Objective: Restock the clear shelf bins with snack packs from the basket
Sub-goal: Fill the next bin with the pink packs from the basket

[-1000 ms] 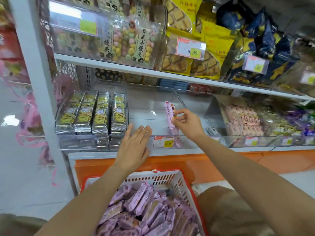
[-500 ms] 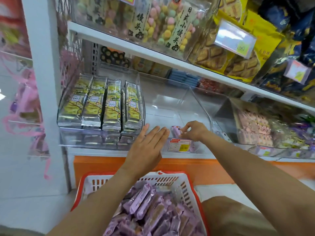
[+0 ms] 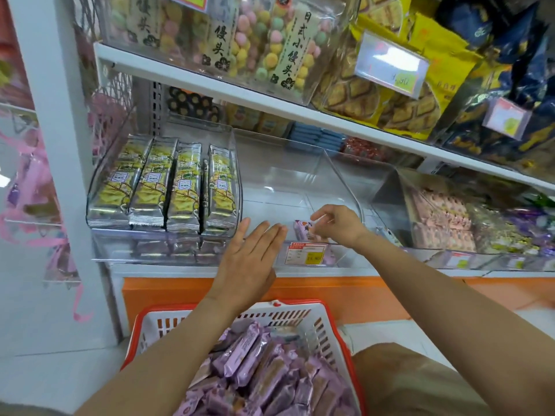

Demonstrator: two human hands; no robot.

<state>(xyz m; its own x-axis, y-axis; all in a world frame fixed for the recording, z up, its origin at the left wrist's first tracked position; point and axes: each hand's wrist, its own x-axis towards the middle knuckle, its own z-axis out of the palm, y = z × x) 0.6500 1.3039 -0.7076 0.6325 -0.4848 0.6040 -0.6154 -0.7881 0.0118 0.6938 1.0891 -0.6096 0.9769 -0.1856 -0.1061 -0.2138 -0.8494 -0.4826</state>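
One purple snack pack [image 3: 301, 231] is down at the front of the middle clear bin [image 3: 345, 187], centre of the frame. Its right end looks to be pinched between the thumb and curled fingers of the right hand [image 3: 336, 225]. The left hand [image 3: 252, 256] is held flat just left of it, fingers straight and together, nothing gripped, over the bin's front lip.

Handling-wise, these can be guessed as light, crinkly film wrappers with something biscuit-like inside, so a bit slippery and probably crushable if squeezed hard. They're best taken by the long sides or a sealed end, not mashed in the middle. Several could likely be scooped at once from the basket [image 3: 300, 319] at the bottom of the frame, where the rest of the purple packs [image 3: 258, 370] are heaped.

Writing: 日式小馒头 can be read on the bag of coloured balls [image 3: 270, 49], top centre. The price tag [image 3: 306, 253] on the bin front seems to say 13.90, but it's blurry. Print on the purple wrappers and on the yellow-green packs [image 3: 165, 187] at centre left is too small to be made out.
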